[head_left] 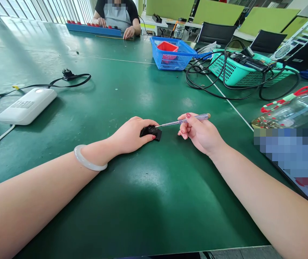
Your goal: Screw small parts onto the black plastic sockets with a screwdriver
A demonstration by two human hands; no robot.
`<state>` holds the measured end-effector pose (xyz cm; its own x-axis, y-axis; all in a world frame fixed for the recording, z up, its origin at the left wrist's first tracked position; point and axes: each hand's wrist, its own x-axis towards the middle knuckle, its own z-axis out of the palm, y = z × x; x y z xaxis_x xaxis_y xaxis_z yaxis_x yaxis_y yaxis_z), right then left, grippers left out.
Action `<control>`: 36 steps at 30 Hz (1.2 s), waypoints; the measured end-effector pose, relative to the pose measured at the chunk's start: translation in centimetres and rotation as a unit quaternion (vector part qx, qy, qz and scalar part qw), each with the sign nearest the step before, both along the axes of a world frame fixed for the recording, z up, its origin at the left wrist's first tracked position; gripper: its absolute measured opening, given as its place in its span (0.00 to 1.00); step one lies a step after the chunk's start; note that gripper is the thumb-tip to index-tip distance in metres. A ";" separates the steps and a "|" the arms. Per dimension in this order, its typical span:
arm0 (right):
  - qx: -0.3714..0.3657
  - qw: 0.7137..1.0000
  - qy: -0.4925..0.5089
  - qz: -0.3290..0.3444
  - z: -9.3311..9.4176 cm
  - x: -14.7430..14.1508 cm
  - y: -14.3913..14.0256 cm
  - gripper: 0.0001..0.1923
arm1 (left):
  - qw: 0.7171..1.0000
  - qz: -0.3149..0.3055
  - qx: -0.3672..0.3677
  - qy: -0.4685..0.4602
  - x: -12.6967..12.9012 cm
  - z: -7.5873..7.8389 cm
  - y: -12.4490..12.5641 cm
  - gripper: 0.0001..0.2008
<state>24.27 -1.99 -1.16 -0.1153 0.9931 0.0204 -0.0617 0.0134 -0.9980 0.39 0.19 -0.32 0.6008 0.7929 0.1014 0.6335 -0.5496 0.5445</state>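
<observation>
On the green table (148,201), my left hand (132,136) grips a small black block-like part (154,132) between thumb and fingers. What exactly this part is I cannot make out; small openings show on its top. A slim screwdriver (182,121) with a clear purplish handle lies in my right hand (201,133), pinched between thumb and fingers. Its shaft points left, and the tip meets or nearly meets the upper edge of the black part. A pale bangle circles my left wrist.
At left lies a white power bank-like box (28,106) with a black cable (72,81). A blue basket (171,59), a teal basket (232,73) with black cords, a clear bottle (299,108) and a tablet-like device (299,162) are rightward. Across sits a person (120,18) by a blue rack (94,30).
</observation>
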 end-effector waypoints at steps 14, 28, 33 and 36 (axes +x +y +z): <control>-0.001 1.000 0.003 0.003 0.0 0.0 0.0 0.19 | 1.000 -0.003 -0.004 0.000 0.0 0.1 0.0 0.19; 0.008 1.000 0.020 0.012 -0.1 0.0 0.1 0.18 | 1.000 -0.003 0.000 0.000 0.0 0.1 0.0 0.18; 0.010 1.000 0.011 0.009 0.0 0.0 0.1 0.18 | 1.000 -0.003 0.001 0.001 0.0 0.2 0.0 0.18; 0.010 1.000 0.009 0.009 0.0 0.0 0.1 0.18 | 1.000 -0.003 0.001 0.002 0.0 0.2 -0.1 0.18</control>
<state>24.25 -1.90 -1.18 -0.1327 0.9903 0.0416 -0.0791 0.0313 -0.9964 0.40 0.14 -0.13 0.6059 0.7891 0.1007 0.6323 -0.5546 0.5409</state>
